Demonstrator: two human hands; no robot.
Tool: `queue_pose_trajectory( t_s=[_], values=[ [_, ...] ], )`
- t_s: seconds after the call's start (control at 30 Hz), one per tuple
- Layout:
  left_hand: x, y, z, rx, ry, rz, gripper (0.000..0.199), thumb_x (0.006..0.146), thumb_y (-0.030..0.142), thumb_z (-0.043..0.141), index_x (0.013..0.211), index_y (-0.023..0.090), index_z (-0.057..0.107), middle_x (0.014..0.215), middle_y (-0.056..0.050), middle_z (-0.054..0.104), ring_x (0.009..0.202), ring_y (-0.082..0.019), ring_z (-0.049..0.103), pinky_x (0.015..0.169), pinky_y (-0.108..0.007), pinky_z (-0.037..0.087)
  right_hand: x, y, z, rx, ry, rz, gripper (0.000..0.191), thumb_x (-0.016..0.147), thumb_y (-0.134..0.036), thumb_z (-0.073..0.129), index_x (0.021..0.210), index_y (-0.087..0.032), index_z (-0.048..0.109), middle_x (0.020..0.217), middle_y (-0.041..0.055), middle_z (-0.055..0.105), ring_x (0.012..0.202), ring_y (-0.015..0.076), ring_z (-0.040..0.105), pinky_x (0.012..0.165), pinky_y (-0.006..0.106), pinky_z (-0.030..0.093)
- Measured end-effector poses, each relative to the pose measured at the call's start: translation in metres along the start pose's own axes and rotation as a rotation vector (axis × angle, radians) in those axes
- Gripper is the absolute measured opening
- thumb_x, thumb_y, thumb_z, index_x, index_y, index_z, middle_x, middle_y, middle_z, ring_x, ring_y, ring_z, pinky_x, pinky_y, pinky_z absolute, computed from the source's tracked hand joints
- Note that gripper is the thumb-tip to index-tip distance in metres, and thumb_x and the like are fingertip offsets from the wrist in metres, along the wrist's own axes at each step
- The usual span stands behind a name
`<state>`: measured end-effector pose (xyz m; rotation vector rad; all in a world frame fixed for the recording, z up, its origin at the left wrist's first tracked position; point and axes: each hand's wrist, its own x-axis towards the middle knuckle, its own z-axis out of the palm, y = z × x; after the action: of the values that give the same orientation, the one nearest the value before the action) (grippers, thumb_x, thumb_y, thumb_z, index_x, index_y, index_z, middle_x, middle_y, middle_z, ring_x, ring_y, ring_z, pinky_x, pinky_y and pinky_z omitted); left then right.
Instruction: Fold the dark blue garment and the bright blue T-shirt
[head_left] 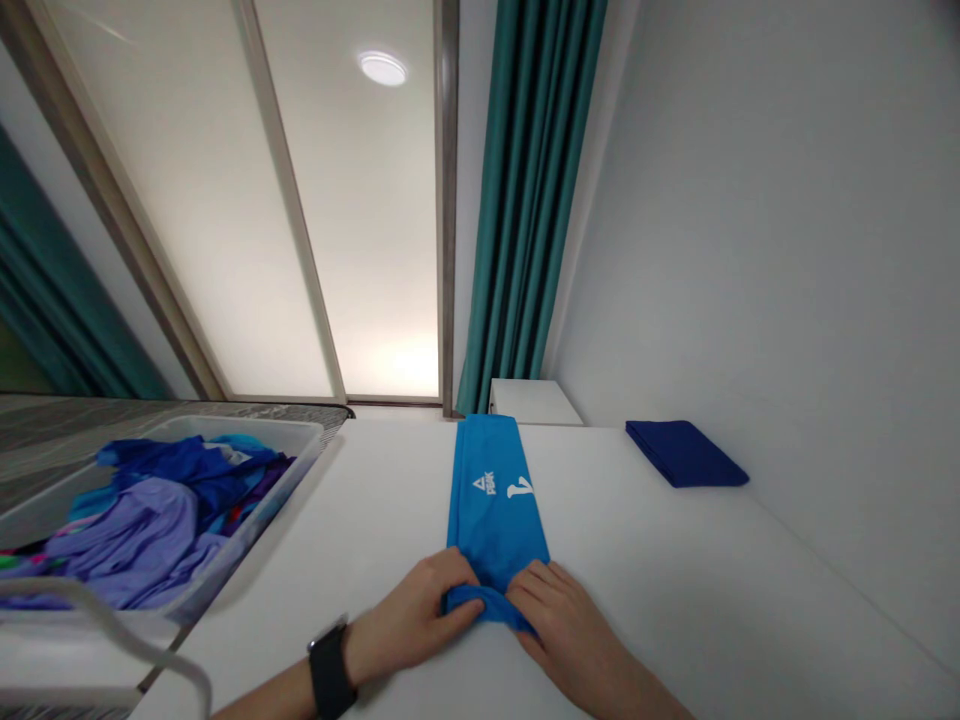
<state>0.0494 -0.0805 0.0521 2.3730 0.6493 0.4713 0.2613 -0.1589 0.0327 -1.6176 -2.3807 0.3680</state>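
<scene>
A bright blue garment, folded into a long narrow strip with a white logo and lettering, lies on the white table. Its near end is turned up into a small roll or fold. My left hand, with a dark watch on the wrist, grips the left side of that near end between thumb and fingers. On the right side of the same end, my right hand holds the cloth, its fingers on top and its thumb underneath. The garment's exact kind cannot be made out.
A dark blue folded cloth lies at the table's right, near the wall. To the left stands a white plastic bin full of crumpled purple and blue clothes. A grey curved bar crosses the lower left. Green curtains hang behind.
</scene>
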Motion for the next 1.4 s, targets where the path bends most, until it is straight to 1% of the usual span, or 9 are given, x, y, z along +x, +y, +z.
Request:
queue_pose_trajectory(
  t_s=[0.17, 0.33, 0.53, 0.7, 0.87, 0.97, 1.1, 1.23, 1.4],
  values=[
    [-0.004, -0.009, -0.006, 0.152, -0.094, 0.298, 0.046, 0.09, 0.029, 0.056, 0.135, 0.022, 0.049, 0.131, -0.011, 0.06, 0.121, -0.023, 0.055, 0.107, -0.038, 0.04, 0.005, 0.002, -0.007, -0.012, -0.063, 0.005, 0.019, 0.086, -0.011, 0.06, 0.1, -0.023, 0.065, 0.104, 0.002, 0.069, 0.101, 0.0212, 0.059, 0.091, 0.033, 0.04],
    [-0.01, 0.001, -0.006, 0.16, -0.211, 0.289, 0.044, 0.092, 0.016, 0.044, 0.135, 0.023, 0.052, 0.131, -0.007, 0.063, 0.122, -0.02, 0.057, 0.109, -0.033, 0.041, 0.002, -0.001, -0.027, 0.024, -0.139, -0.023, 0.013, 0.09, -0.019, 0.057, 0.098, -0.024, 0.066, 0.1, 0.0015, 0.071, 0.095, 0.0202, 0.061, 0.084, 0.03, 0.04],
    [-0.007, 0.014, -0.026, 0.023, -0.214, 0.315, 0.051, 0.094, 0.046, 0.048, 0.139, 0.022, 0.048, 0.133, -0.01, 0.06, 0.123, -0.025, 0.055, 0.11, -0.04, 0.038, 0.007, 0.003, -0.055, 0.22, -0.251, -0.089, 0.015, 0.092, -0.034, 0.058, 0.088, -0.023, 0.067, 0.092, 0.0004, 0.071, 0.086, 0.0173, 0.062, 0.074, 0.025, 0.038],
    [0.004, -0.025, -0.041, -0.18, -0.094, 0.094, 0.058, 0.1, 0.055, 0.016, 0.144, 0.027, 0.042, 0.127, -0.008, 0.063, 0.118, -0.024, 0.055, 0.108, -0.046, 0.037, 0.04, 0.019, -0.082, 0.311, -0.329, -0.078, 0.022, 0.087, -0.033, 0.062, 0.072, -0.018, 0.06, 0.073, -0.0021, 0.062, 0.066, 0.012, 0.054, 0.06, 0.022, 0.033],
    [0.009, -0.05, -0.026, -0.322, 0.018, -0.16, 0.057, 0.1, 0.055, 0.022, 0.15, 0.029, 0.031, 0.142, -0.008, 0.051, 0.126, -0.025, 0.048, 0.105, -0.046, 0.04, 0.087, 0.043, -0.101, 0.43, -0.373, -0.073, 0.024, 0.087, -0.033, 0.058, 0.069, -0.018, 0.057, 0.07, -0.0041, 0.057, 0.063, 0.0107, 0.049, 0.057, 0.021, 0.033],
    [0.01, -0.055, -0.014, -0.419, 0.052, -0.224, 0.059, 0.097, 0.058, 0.032, 0.15, 0.03, 0.029, 0.128, -0.008, 0.06, 0.113, -0.024, 0.054, 0.093, -0.04, 0.047, 0.118, 0.06, -0.096, 0.384, -0.368, -0.047, 0.026, 0.086, -0.035, 0.059, 0.067, -0.017, 0.056, 0.068, -0.0043, 0.055, 0.062, 0.011, 0.047, 0.056, 0.022, 0.032],
    [0.013, -0.06, 0.0, -0.565, 0.097, -0.315, 0.075, 0.095, 0.056, 0.043, 0.153, 0.021, 0.013, 0.073, 0.003, 0.054, 0.064, -0.012, 0.049, 0.061, -0.025, 0.04, 0.151, 0.078, -0.074, 0.239, -0.39, 0.003, 0.024, 0.084, -0.032, 0.061, 0.067, -0.016, 0.058, 0.068, -0.0031, 0.056, 0.064, 0.0123, 0.05, 0.056, 0.023, 0.031],
    [0.017, -0.061, 0.006, -0.558, 0.144, -0.334, 0.082, 0.094, 0.044, 0.05, 0.154, 0.018, 0.001, 0.066, 0.007, 0.045, 0.059, -0.01, 0.041, 0.058, -0.023, 0.032, 0.163, 0.087, -0.055, 0.088, -0.383, 0.079, 0.019, 0.083, -0.031, 0.064, 0.073, -0.015, 0.063, 0.073, 0.0, 0.062, 0.067, 0.0142, 0.053, 0.056, 0.024, 0.031],
    [0.02, -0.057, 0.005, -0.373, 0.085, -0.319, 0.049, 0.09, 0.037, 0.052, 0.136, 0.019, 0.047, 0.075, 0.002, 0.056, 0.064, -0.011, 0.046, 0.059, -0.023, 0.034, 0.16, 0.089, -0.051, 0.04, -0.346, 0.124, 0.022, 0.083, -0.037, 0.064, 0.085, -0.016, 0.069, 0.089, 0.0054, 0.07, 0.08, 0.0196, 0.061, 0.064, 0.026, 0.038]
  ],
)
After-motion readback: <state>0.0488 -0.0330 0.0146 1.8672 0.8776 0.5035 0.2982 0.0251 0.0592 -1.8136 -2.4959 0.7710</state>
